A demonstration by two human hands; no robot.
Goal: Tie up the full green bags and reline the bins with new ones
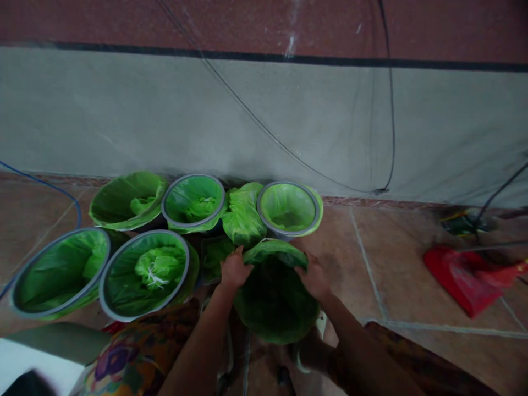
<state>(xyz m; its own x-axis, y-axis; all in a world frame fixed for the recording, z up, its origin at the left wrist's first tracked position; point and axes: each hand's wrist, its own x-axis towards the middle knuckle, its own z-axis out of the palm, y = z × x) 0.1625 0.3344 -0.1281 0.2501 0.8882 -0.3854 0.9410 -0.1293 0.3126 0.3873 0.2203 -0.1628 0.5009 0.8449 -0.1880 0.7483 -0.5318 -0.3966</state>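
Directly in front of me a green bin liner [276, 308] hangs open, its inside dark. It appears to line a bin, though the bin's own wall is hidden. My left hand [236, 269] is closed on the liner's edge at the left. On the opposite side my right hand [314, 279] grips the same edge, with the far part of the liner [274, 252] folded over between them. Just beyond my hands stands a grey-rimmed bin [318, 206] lined in lighter green. Beside it is a bunched green bag [244, 214].
Several more lined bins stand at the left, including a grey-rimmed one [102, 294] holding a bundle of green bags [160, 268]. A red dustpan-like object [462, 278] lies on the tiled floor at right. Cables hang along the wall [165, 115].
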